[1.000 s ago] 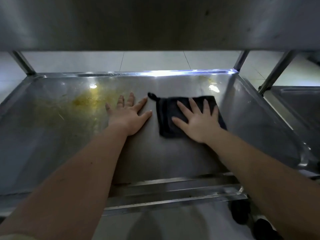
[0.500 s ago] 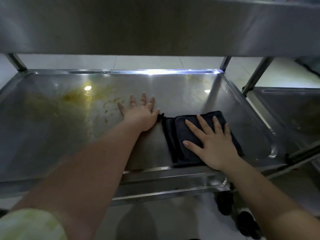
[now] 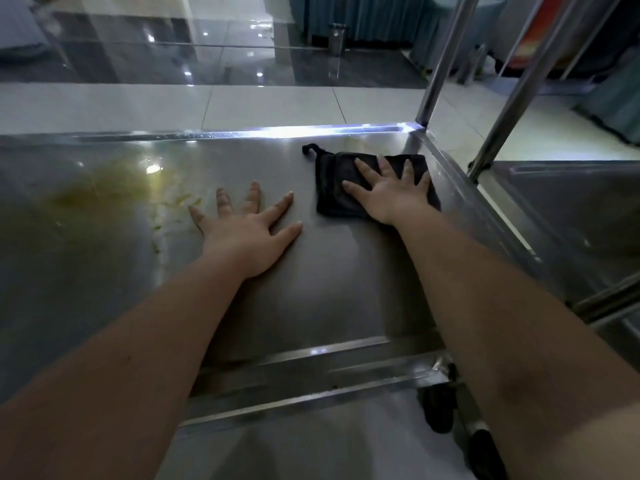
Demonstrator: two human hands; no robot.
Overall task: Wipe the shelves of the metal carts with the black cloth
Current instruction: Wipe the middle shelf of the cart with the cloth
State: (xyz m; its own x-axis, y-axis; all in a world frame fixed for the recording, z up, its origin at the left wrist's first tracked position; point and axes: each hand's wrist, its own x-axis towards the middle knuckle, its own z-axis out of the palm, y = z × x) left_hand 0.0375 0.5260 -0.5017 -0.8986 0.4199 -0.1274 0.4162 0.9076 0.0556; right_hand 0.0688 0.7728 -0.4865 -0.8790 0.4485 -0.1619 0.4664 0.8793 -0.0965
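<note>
A folded black cloth (image 3: 334, 183) with a small loop at its far left corner lies on the steel cart shelf (image 3: 339, 271), near the shelf's far right corner. My right hand (image 3: 391, 194) presses flat on the cloth with fingers spread and covers its right half. My left hand (image 3: 247, 225) rests flat on the bare metal to the left of the cloth, fingers spread, holding nothing. A yellowish smear (image 3: 114, 192) stains the shelf left of my left hand.
Upright cart posts (image 3: 440, 64) rise at the far right corner. A second metal cart's shelf (image 3: 568, 209) stands close on the right. A black caster wheel (image 3: 438, 407) sits under the near right corner. Shiny tiled floor (image 3: 242, 102) lies beyond the shelf.
My right hand has slid the cloth from the shelf's near right edge toward its far right corner. The view has lifted, so the upper shelf no longer fills the top. My left hand stays flat.
</note>
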